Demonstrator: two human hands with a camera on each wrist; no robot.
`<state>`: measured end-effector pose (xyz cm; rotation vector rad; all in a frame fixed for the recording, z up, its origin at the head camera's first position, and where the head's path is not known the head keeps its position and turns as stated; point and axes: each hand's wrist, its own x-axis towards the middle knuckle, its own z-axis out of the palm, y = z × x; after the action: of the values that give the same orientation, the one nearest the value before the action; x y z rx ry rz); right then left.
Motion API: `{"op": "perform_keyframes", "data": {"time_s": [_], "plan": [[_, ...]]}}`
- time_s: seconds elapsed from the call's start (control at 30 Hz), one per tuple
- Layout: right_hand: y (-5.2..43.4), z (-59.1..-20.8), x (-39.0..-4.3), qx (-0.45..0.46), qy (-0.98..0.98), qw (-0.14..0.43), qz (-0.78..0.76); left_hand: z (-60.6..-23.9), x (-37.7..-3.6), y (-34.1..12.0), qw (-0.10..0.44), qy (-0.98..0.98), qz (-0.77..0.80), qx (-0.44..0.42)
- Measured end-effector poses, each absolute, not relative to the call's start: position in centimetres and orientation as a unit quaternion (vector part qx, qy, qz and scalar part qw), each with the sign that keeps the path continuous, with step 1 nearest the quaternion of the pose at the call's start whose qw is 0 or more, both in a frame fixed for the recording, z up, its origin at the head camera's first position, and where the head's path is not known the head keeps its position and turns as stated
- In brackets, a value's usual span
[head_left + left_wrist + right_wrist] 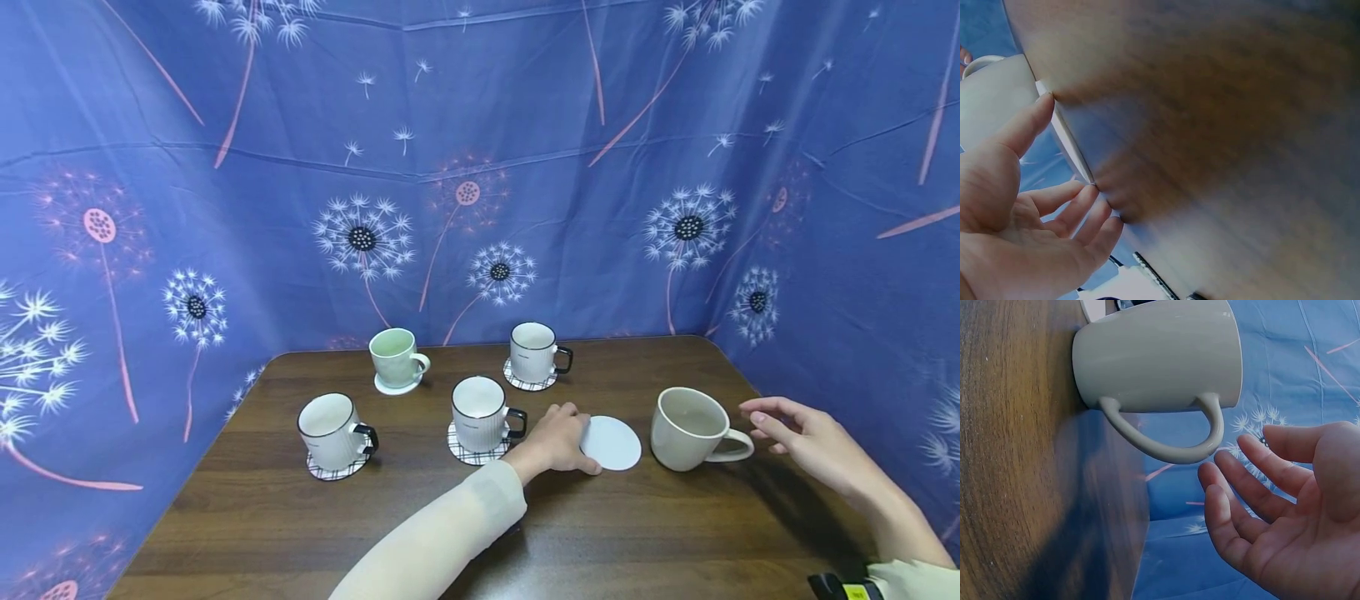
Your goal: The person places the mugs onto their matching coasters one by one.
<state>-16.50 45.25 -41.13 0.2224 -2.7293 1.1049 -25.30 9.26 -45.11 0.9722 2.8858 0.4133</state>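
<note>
A plain white round coaster (pixel 611 442) lies on the table. My left hand (pixel 556 439) holds it at its left side, thumb on the near edge and fingertips on the far edge. The left wrist view shows the coaster (pixel 1072 140) edge-on between thumb and fingers. Just right of it stands a beige mug (pixel 688 429), upright on the bare wood, its handle pointing right. My right hand (pixel 806 437) hovers beside that handle with loosely bent fingers. A small gap separates the fingers from the mug handle (pixel 1166 450) in the right wrist view.
Three white mugs with black handles, at left (pixel 332 433), centre (pixel 478 417) and back (pixel 532 354), stand on patterned coasters. A green mug (pixel 394 360) sits on a white coaster at the back left. Blue dandelion-print cloth (pixel 450 108) hangs behind and beside the wooden table (pixel 247 533).
</note>
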Motion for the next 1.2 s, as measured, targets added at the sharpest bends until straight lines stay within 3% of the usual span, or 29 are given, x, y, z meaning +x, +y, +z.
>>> {"op": "perform_keyframes", "data": {"time_s": [1.2], "plan": [[45.76,-41.69,-16.32,0.066,-0.917,0.073,0.386,-45.07,-25.21,9.66,0.024,0.951,0.082,0.298]]}}
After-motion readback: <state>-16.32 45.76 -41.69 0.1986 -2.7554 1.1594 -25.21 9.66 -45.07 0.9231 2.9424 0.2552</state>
